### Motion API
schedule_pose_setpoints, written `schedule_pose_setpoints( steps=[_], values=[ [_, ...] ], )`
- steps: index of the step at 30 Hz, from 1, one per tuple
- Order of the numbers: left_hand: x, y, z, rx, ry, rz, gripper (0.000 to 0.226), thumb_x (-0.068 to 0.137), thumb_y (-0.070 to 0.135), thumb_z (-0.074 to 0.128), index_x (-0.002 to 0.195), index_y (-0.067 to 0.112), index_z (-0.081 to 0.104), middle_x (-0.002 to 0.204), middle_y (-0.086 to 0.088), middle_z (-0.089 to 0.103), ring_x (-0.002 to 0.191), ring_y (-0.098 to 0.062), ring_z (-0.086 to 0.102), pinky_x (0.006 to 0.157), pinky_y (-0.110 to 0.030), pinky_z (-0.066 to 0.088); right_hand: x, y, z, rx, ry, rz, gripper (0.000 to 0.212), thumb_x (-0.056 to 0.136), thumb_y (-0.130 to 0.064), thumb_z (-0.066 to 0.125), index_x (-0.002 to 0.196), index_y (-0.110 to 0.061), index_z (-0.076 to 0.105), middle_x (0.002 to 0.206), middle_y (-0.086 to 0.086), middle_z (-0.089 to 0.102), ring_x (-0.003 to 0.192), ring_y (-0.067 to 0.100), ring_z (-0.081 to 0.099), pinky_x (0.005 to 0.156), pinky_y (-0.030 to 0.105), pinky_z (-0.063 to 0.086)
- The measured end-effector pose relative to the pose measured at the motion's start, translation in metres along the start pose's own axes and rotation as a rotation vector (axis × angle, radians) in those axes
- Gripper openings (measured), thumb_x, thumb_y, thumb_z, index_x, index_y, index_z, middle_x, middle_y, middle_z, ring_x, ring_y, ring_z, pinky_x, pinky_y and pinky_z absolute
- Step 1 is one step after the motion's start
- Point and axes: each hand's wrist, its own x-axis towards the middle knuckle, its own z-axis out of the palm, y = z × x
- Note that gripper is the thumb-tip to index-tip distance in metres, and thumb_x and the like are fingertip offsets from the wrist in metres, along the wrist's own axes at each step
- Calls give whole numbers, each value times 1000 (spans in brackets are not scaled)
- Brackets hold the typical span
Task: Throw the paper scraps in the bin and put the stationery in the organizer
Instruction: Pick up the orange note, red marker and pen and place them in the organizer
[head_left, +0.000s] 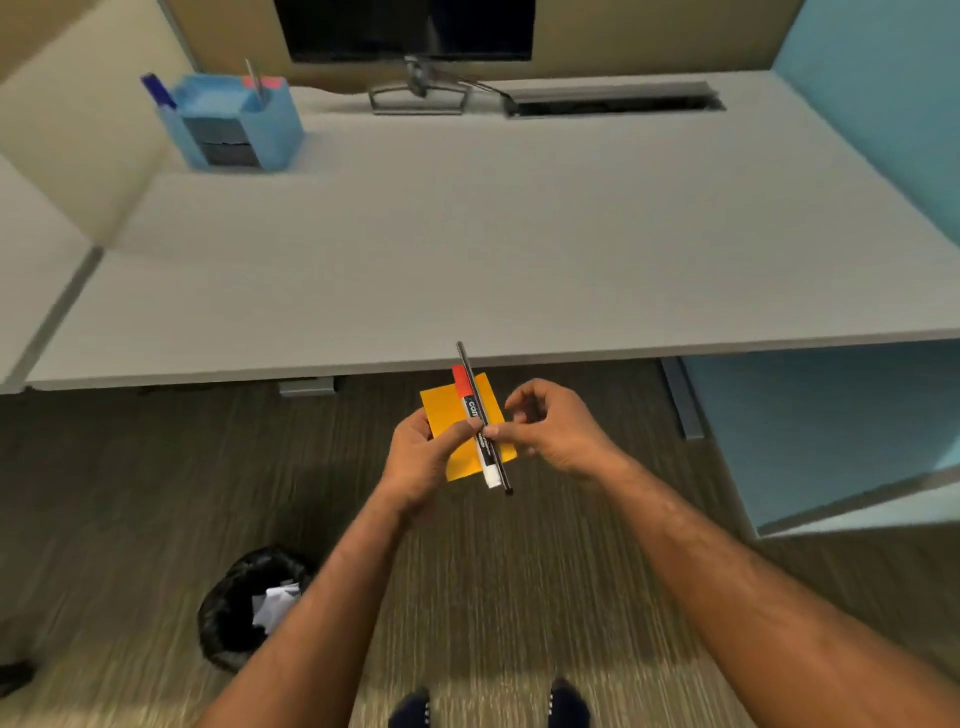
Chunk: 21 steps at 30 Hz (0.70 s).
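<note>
Forearms forward, left hand (421, 457) in a grip, right hand (561, 431) beside, fingers (524, 399) curled.

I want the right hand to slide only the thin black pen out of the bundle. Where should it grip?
Probably pinch the far tip of the black pen, coming from the desk side: it juts past the red-capped marker and orange pad, clear of the left hand.

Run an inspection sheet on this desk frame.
Surface: grey desk, blue organizer at far left.
Job's things: orange pad, red-capped marker, black pen held together before the desk edge; bin on floor holds white paper.
Clutter: nothing seen.
Grips: left hand grips pad and marker; right hand thumb touches pen, hold unclear.
Cables: cable from monitor stand toward cable tray.
Surroundings: monitor, blue partition, carpet.
</note>
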Motion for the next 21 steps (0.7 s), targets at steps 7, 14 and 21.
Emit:
schedule_pose_setpoints(
  steps=[7, 14, 21],
  values=[
    [-1, 33, -28, -3, 103, 64, 14, 85, 20, 67, 98, 15, 65, 94, -5, 74, 84, -17, 72, 74, -29, 53, 24, -47, 18, 162, -206, 10, 38, 78, -21, 78, 112, -20, 59, 100, 5, 69, 80, 11, 73, 61, 20, 56],
    [27, 64, -100, -7, 85, 85, 15, 83, 22, 71, 98, 20, 67, 98, -3, 76, 91, -21, 73, 85, -40, 54, 71, -88, 71, 206, -175, 40, 31, 83, -34, 73, 108, -19, 64, 102, 12, 72, 74, 17, 71, 62, 26, 57],
    [51, 101, -168, 59, 49, 107, 17, 84, 29, 70, 100, 24, 67, 97, 1, 76, 90, -18, 72, 84, -38, 54, 125, -145, 140, 112, -64, 23, 38, 82, -50, 68, 105, -20, 66, 102, 3, 71, 87, 23, 72, 72, 36, 61]
  ],
)
